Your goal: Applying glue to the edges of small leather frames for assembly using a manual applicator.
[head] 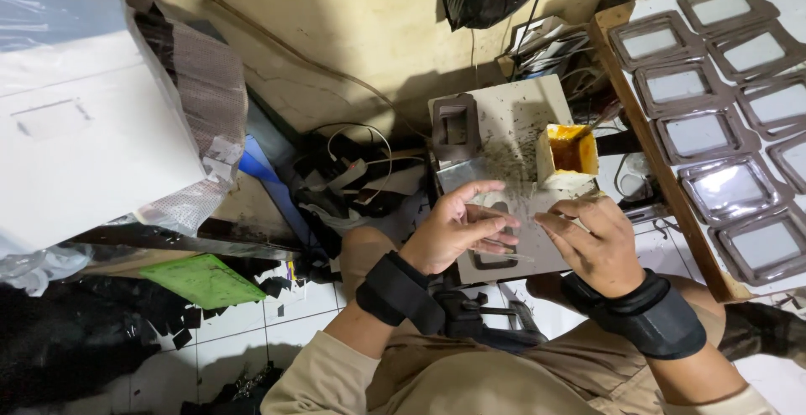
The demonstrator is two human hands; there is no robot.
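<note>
A: What's in the left hand [449, 234] and right hand [592, 243]?

B: Both pinch a thin clear plastic film [504, 213], held over the small speckled grey tabletop [512, 112] by the orange glue pot [571, 153].

A: Handling?

B: Probably light, floppy, slippery; edges seem safest.

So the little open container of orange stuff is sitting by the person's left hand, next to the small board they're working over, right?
Not quite. In the head view the container of orange stuff sits above the right hand, not the left hand. It does stand at the small board they work over.
</note>
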